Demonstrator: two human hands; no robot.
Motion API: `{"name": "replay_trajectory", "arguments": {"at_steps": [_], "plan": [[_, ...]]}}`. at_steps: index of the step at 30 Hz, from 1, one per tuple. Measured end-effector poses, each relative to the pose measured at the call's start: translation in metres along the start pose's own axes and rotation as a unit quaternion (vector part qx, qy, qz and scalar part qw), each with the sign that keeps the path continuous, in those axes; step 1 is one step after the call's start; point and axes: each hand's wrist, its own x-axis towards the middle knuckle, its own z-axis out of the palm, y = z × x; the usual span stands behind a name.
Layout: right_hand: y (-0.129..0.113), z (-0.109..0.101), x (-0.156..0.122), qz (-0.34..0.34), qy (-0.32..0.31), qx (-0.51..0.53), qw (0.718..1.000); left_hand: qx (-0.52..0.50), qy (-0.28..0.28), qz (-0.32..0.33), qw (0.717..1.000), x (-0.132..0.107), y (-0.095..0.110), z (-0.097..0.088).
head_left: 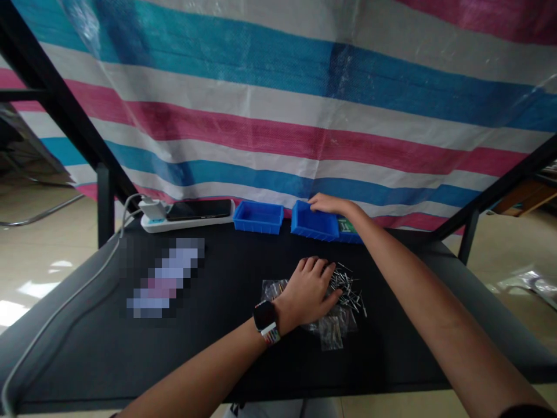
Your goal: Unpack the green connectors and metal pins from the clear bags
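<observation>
My left hand, a watch on its wrist, lies palm down with fingers spread. Under and beside it are small clear plastic bags. Its fingertips touch the left side of a loose pile of thin silvery metal pins, which look like blind rivets. Farther back, my right hand has its fingers curled over the rear rim of the middle blue bin. That bin sits slightly askew and no contents show in it. The right fingertips are partly hidden.
Another blue bin stands to the left. A third bin, holding something green, is partly behind my right forearm. A power strip carries a charger and a phone. A white cable crosses the table's left side.
</observation>
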Motion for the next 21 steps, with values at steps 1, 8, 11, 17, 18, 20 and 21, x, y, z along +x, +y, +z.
{"name": "replay_trajectory", "arguments": {"at_steps": [1,8,11,17,18,20,21], "plan": [[-0.001,0.004,0.001,-0.004,0.005,-0.021,1.000,0.002,0.002,0.001,1.000,-0.001,0.000,0.001],[-0.012,0.040,-0.019,-0.035,0.110,-0.148,0.982,0.007,0.010,0.007,1.000,-0.004,0.001,0.002],[-0.018,0.054,-0.046,-0.055,0.174,-0.185,0.966,0.010,0.014,0.009,1.000,-0.003,0.000,0.002],[-0.014,0.077,-0.088,-0.179,0.163,-0.208,0.948,0.017,0.014,0.009,1.000,-0.002,0.000,0.005],[-0.012,0.081,-0.089,-0.178,0.155,-0.208,0.949,0.019,0.015,0.009,1.000,-0.002,0.000,0.005],[-0.008,0.089,-0.087,-0.166,0.149,-0.221,0.949,0.022,0.015,0.010,1.000,-0.002,0.000,0.005],[-0.007,0.093,-0.085,-0.157,0.149,-0.234,0.948,0.023,0.016,0.011,1.000,-0.002,0.000,0.005]]}}
